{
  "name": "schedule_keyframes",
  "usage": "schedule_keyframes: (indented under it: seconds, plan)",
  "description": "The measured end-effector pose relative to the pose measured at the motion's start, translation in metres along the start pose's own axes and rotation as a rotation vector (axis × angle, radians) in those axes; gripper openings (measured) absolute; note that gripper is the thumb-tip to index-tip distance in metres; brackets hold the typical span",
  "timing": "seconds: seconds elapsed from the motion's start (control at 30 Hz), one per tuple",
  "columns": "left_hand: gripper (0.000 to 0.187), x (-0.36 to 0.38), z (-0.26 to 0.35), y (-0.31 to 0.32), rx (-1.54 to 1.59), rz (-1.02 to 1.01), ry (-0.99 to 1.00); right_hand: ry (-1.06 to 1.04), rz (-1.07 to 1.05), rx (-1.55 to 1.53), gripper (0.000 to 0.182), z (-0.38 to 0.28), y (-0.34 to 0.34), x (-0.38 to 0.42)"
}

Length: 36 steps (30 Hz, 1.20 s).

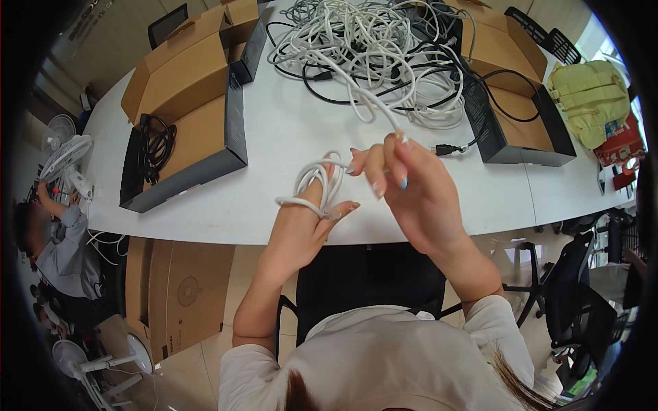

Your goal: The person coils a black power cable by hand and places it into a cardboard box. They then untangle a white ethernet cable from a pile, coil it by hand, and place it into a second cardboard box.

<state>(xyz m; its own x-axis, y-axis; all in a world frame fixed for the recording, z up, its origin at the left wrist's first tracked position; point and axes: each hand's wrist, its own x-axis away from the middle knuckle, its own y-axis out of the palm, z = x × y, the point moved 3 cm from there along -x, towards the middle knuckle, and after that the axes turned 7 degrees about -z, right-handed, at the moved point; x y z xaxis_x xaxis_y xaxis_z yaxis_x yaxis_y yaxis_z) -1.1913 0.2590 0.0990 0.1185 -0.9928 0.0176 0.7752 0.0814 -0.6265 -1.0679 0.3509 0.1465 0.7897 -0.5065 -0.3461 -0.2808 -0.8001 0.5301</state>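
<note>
While I log this frame from my remote station, the left hand (308,216) carries a white cable (312,179) coiled in loops round its fingers, grip closed through the coil. The right hand (411,192) pinches the same cable's running length at its fingertips (397,140), just above the counter (288,130). That length leads up to a tangled pile of white and black cables (370,48) at the counter's far side. Also noted: open cardboard box (185,123) to the left holding a black cable (156,144); second box (510,89) to the right; yellow backpack (589,96); another person (62,246) seated at far left.
</note>
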Motion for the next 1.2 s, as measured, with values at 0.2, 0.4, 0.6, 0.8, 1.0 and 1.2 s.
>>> schedule_keyframes:
  seconds: [0.2, 0.4, 0.6, 0.8, 1.0, 1.2]
  plan:
    - [0.054, -0.019, -0.002, 0.016, 0.595, 0.150, 0.149, -0.003, 0.061, 0.353, 0.038, -0.003, 0.009, 0.021]
    - [0.051, -0.016, -0.001, 0.043, 0.541, 0.123, 0.214, -0.199, 0.193, 0.338, 0.039, -0.015, -0.009, 0.019]
    - [0.043, 0.000, 0.007, 0.045, 0.728, -0.109, 0.273, -0.131, 0.276, 0.026, 0.039, -0.020, -0.030, 0.008]
    - [0.072, -0.010, -0.003, 0.051, 1.286, 0.193, 0.207, 0.046, 0.073, 0.010, 0.039, 0.017, -0.001, 0.020]
    - [0.041, -0.003, -0.014, 0.004, 1.504, 0.645, 0.320, 0.094, 0.113, 0.051, 0.033, 0.052, 0.005, 0.035]
    - [0.029, 0.025, -0.005, 0.003, 1.190, 0.329, 0.494, 0.469, 0.153, -0.473, 0.020, 0.041, -0.031, 0.006]
